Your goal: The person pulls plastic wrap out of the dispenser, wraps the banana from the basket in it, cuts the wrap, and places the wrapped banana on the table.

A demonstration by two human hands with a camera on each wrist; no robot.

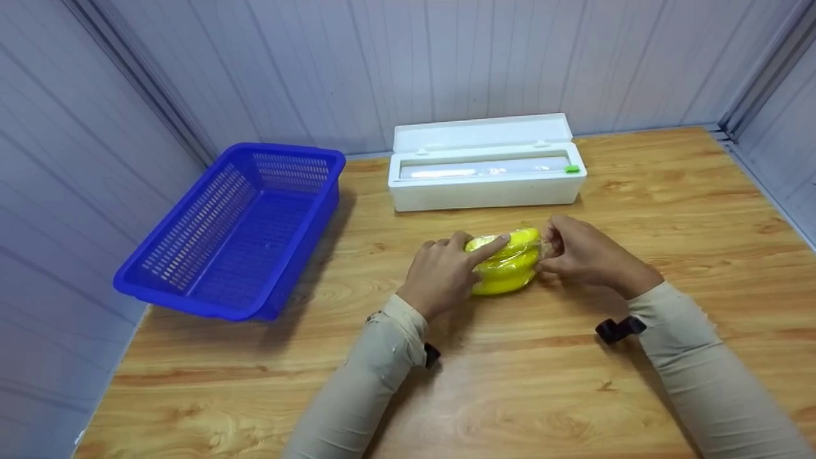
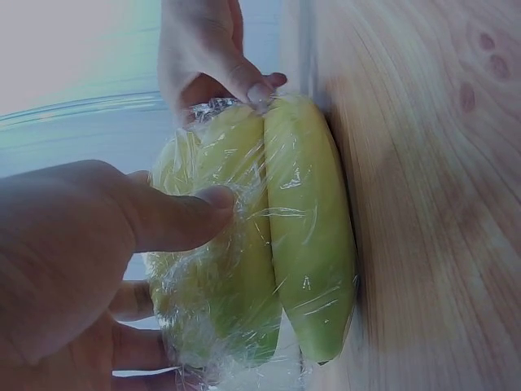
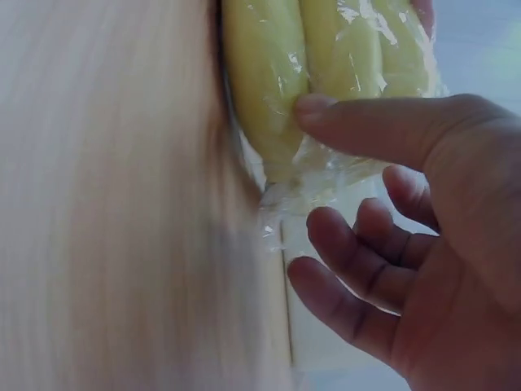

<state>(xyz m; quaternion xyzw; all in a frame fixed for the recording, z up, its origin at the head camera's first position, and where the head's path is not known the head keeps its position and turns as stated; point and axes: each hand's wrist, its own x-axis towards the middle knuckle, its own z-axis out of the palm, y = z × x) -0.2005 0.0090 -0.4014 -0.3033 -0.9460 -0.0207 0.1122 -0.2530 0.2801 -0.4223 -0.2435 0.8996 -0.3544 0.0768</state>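
Note:
A bunch of yellow bananas [image 1: 507,271], greenish at one end in the left wrist view, is wrapped in clear plastic film [image 2: 285,213]. My left hand [image 1: 443,274] holds the bunch from its left side, with the thumb [image 2: 183,218] across the film and the other fingers partly hidden behind the fruit. At the opposite end is my right hand [image 1: 583,255]. Its thumb [image 3: 366,122] presses the wrapped fruit, while its loosely bent fingers [image 3: 358,261] sit apart from the thumb, beside the crumpled film end [image 3: 281,208].
Behind the bananas stands a white film dispenser box [image 1: 488,191], its lid raised and a green slider [image 1: 572,169] at the right. A blue plastic basket [image 1: 239,248] sits at the left on the wooden table [image 1: 542,395]. Panelled walls [image 1: 382,70] border the table.

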